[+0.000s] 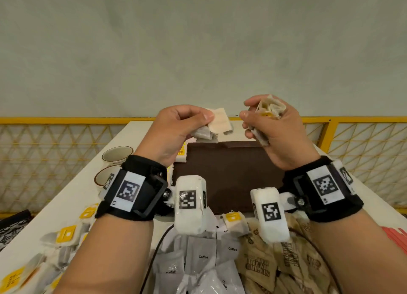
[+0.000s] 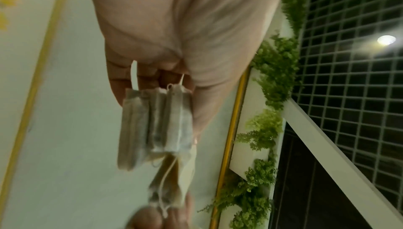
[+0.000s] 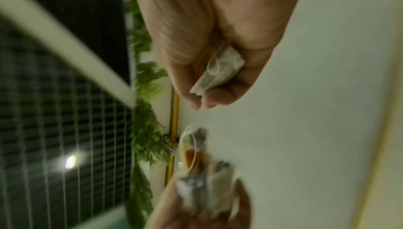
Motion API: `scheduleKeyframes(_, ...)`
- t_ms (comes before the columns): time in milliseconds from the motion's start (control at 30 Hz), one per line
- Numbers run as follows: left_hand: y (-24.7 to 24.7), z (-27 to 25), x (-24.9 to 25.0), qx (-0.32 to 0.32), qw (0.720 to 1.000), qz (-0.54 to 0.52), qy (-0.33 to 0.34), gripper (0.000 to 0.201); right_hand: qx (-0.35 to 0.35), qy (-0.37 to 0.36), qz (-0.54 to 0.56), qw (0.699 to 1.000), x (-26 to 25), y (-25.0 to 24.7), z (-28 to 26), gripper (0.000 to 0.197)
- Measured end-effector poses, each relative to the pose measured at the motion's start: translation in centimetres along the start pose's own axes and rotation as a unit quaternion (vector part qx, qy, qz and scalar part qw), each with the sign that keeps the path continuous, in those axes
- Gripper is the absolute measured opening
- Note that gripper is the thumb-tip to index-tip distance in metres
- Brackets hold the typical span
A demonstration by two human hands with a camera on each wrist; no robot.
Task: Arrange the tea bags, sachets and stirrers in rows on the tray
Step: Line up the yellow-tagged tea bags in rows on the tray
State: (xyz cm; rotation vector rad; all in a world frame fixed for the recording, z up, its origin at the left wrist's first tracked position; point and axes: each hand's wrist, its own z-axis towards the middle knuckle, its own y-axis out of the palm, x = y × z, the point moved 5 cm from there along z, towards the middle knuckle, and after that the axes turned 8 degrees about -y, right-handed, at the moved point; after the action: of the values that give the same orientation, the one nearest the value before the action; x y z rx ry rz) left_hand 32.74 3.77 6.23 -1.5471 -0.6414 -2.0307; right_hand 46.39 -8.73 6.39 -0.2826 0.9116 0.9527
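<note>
Both hands, the left hand (image 1: 176, 126) and right hand (image 1: 269, 126), are each gripping a bunch of tea bags (image 1: 217, 125) with curled fingers, hovering side by side above the far edge of the dark tray (image 1: 229, 175), which is lying just below and toward the person on the table (image 1: 72, 183).

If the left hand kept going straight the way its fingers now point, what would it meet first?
Probably the right hand and its bundle of tea bags: the left hand, gripping its own tea bags, points across toward it above the tray. Depth is unclear.
</note>
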Motion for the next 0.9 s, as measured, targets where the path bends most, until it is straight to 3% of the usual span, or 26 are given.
scheduleKeyframes(100, -0.7, -0.2, 0.6, 0.018, 0.993, 0.108, 0.046, 0.006, -0.052, -0.075, -0.092, 0.992, -1.6, 0.4, -0.4, 0.015)
scheduleKeyframes(300, 0.2, -0.7, 1.5, 0.005, 0.965, 0.236, 0.111, 0.007, -0.13, -0.044, -0.176, 0.975, -1.0, 1.9, -1.1, 0.017)
scheduleKeyframes(400, 0.5, -0.5, 1.3, 0.034, 0.956, 0.265, 0.122, 0.01, -0.12, -0.041, -0.213, 0.969, -0.5, 1.6, -0.9, 0.011)
scheduleKeyframes(467, 0.3, -0.3, 0.9, 0.067, 0.952, 0.279, 0.107, 0.013, -0.068, -0.048, -0.221, 0.972, -0.4, 0.7, -0.4, 0.01)
scheduleKeyframes(533, 0.3, -0.2, 0.4, 0.064, 0.953, 0.285, 0.078, 0.02, -0.008, -0.078, -0.232, 0.97, -0.5, 0.1, -0.1, 0.01)
scheduleKeyframes(600, 0.7, -0.2, 0.2, 0.046, 0.961, 0.266, 0.058, 0.027, 0.001, -0.116, -0.245, 0.963, -0.7, 0.4, -0.3, 0.012)
scheduleKeyframes(767, 1.1, 0.1, -0.2, 0.015, 0.979, 0.196, 0.054, 0.047, -0.125, -0.176, -0.315, 0.924, -0.7, 2.7, -1.3, 0.007)
scheduleKeyframes(800, 1.1, 0.2, -0.2, 0.016, 0.98, 0.189, 0.055, 0.046, -0.141, -0.176, -0.318, 0.921, -0.6, 2.9, -1.4, 0.009)
scheduleKeyframes(900, 0.7, 0.3, -0.4, 0.03, 0.98, 0.188, 0.052, 0.016, -0.17, -0.138, -0.295, 0.93, -0.6, 3.2, -1.5, 0.006)
